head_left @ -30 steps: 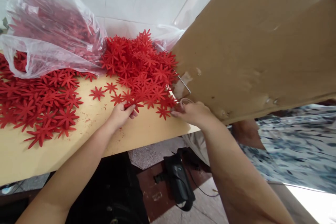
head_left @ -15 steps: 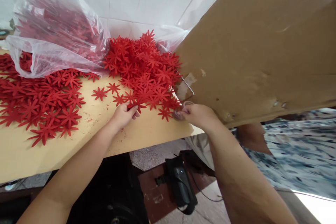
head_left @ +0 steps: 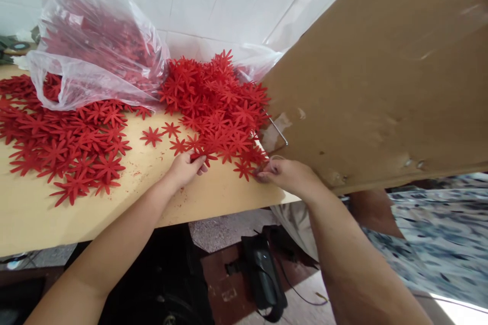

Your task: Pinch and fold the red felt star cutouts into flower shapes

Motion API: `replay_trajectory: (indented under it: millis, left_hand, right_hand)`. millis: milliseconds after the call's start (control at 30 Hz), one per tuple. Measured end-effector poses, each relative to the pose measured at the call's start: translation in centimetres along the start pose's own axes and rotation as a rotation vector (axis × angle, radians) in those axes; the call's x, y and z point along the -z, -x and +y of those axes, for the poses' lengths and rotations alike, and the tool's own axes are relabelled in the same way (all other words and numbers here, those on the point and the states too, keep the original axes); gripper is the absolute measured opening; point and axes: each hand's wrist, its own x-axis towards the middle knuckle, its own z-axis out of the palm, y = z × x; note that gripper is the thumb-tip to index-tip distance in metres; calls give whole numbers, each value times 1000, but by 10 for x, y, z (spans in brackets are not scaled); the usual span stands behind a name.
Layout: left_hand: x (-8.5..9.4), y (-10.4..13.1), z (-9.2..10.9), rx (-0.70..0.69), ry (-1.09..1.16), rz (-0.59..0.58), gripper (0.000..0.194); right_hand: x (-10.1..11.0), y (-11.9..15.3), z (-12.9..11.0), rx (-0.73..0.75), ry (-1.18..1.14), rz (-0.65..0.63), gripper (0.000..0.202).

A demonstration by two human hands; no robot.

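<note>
the left hand (head_left: 188,168) was clamped on a red flower-shaped cutout (head_left: 209,157), pinched between thumb and fingers, with petals sticking out past the thumb on the side toward the right hand. the right hand (head_left: 287,175) had its fingers curled in near the right end of the table (head_left: 229,198); a thin pale loop (head_left: 275,158) showed at the top of its thumb, but the fingertips were too blurred to tell whether they had closed on anything. between the hands, just beside the right fingertips, lay another red cutout (head_left: 244,169) at the edge of a tall heap of the same flowers (head_left: 217,101), which rose directly beyond the held one. a few loose flowers (head_left: 151,136) lay near the left hand, on its far side and to its left. farther left spread a second heap (head_left: 76,147), and behind it a clear plastic bag (head_left: 110,71) bulged with more red pieces. past the right hand leaned a large brown panel (head_left: 381,76), with a bent metal rod (head_left: 279,132) close to its near corner.
</note>
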Motion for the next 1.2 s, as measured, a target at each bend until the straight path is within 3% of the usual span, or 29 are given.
replay_trajectory:
  millis: [300, 467, 600, 667, 733, 833, 967, 1033, 1200]
  left_hand:
    - [0, 2, 2, 33, 80, -4, 12]
    - [0, 3, 6, 45, 82, 2, 14]
    - [-1, 2, 6, 50, 69, 4, 14]
    - [-1, 1, 5, 45, 76, -1, 13]
    - [0, 1, 4, 35, 78, -11, 14]
    - [2, 2, 4, -3, 81, -63, 12]
    - [7, 6, 5, -35, 111, -153, 14]
    - [10, 7, 7, -21, 118, -163, 14]
    - [10, 5, 12, 28, 151, -204, 8]
  right_hand:
    - [-8, 1, 1, -17, -70, 51, 24]
    - [-5, 10, 1, 104, -93, 99, 34]
    - [14, 24, -5, 120, -31, 324, 37]
    - [23, 29, -19, 82, -131, 462, 34]
    - [25, 28, -43, 77, -394, 483, 31]
    - [14, 14, -90, 182, -835, 344, 38]
    - [-7, -8, -137, 280, -1058, 120, 21]
    - [-11, -12, -146, 268, -1132, 117, 17]
    - [-9, -11, -141, 130, -1204, 347, 16]
